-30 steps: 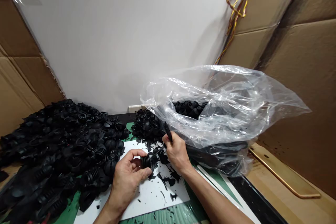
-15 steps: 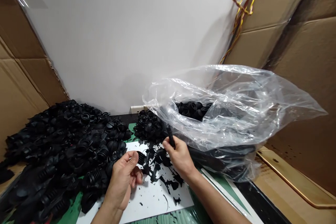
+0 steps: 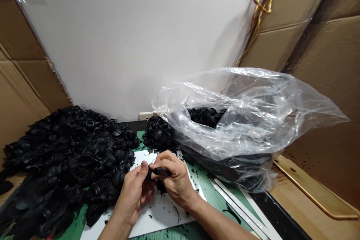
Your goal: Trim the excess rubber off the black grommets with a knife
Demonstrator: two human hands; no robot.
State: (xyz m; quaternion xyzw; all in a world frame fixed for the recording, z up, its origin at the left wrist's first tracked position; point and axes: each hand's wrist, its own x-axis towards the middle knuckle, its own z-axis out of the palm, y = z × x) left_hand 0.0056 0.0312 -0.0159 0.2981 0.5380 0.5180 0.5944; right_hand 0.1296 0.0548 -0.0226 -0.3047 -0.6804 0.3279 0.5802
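My left hand (image 3: 132, 191) is closed round a small black rubber part (image 3: 150, 173), mostly hidden by the fingers. My right hand (image 3: 177, 180) grips a black pen-like tool (image 3: 162, 171); its tip is out of sight at the part, so I cannot tell its kind. The two hands meet over a white sheet (image 3: 152, 225) strewn with black scraps. To the left lies a big heap of ribbed black rubber parts (image 3: 70, 153).
A clear plastic bag (image 3: 253, 135) holding more black parts stands at the right. Behind the sheet sits a pile of black trimmings (image 3: 159, 133). White strips (image 3: 239, 206) lie on the green mat (image 3: 197, 168). A gold phone (image 3: 312, 187) rests on cardboard. Twisted wires (image 3: 257, 18) hang above.
My right hand has come left and down with the tool, from beside the bag to the part in my left hand. The left hand has stayed nearly in place.
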